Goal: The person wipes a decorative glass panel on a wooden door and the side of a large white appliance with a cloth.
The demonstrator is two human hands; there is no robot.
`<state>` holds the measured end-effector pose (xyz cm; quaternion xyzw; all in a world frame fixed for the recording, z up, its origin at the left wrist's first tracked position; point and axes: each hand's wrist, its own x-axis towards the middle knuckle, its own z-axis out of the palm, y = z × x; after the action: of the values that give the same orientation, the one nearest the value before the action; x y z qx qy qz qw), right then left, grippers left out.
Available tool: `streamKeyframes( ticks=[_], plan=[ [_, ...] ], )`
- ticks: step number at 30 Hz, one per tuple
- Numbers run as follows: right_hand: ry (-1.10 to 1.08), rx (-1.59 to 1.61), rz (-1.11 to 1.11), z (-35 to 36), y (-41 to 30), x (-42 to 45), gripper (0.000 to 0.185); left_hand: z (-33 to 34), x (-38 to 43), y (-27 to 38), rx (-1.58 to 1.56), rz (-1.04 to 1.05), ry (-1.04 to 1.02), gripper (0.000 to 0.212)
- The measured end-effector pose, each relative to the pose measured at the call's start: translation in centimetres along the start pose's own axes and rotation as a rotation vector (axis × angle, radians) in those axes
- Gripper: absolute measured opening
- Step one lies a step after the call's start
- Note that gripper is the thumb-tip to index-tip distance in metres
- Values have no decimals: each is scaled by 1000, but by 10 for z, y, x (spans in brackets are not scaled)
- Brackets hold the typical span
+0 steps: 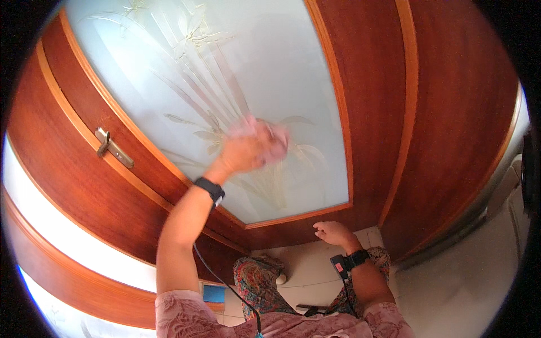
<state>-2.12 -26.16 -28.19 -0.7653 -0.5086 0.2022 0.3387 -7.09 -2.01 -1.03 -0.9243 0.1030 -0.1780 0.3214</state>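
My left hand (247,152) is closed around a pink cloth (277,139) and presses it against a frosted glass panel (279,72) with an etched plant pattern. Hand and cloth are blurred. The panel sits in a reddish-brown wooden door (363,126). Lower right, my right hand (334,233) hangs near the door's bottom rail with fingers loosely curled and nothing seen in it. Both wrists wear black bands with small devices, and cables run from them.
A metal lever handle (103,145) on its plate juts out at the left. Brown wooden panelling (456,118) stands to the right. Below are floor tiles (308,270), my knees in patterned trousers and a blue item (214,293).
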Motion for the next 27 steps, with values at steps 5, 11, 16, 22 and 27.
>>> streamKeyframes(
  ticks=[5,11,16,22,27],
  plan=[
    [-24,5,60,-12,-21,-3,33,-95,99,-81,131,-284,932,54],
    [73,6,-7,0,-1,-4,33,-61,146,9,159,-304,836,54],
    [95,58,16,4,7,-4,33,73,83,125,-29,-13,392,58],
    [92,80,-25,6,11,1,33,84,47,124,-147,166,216,53],
    [101,96,-4,0,2,-2,34,8,63,80,-96,-102,458,56]
  ],
)
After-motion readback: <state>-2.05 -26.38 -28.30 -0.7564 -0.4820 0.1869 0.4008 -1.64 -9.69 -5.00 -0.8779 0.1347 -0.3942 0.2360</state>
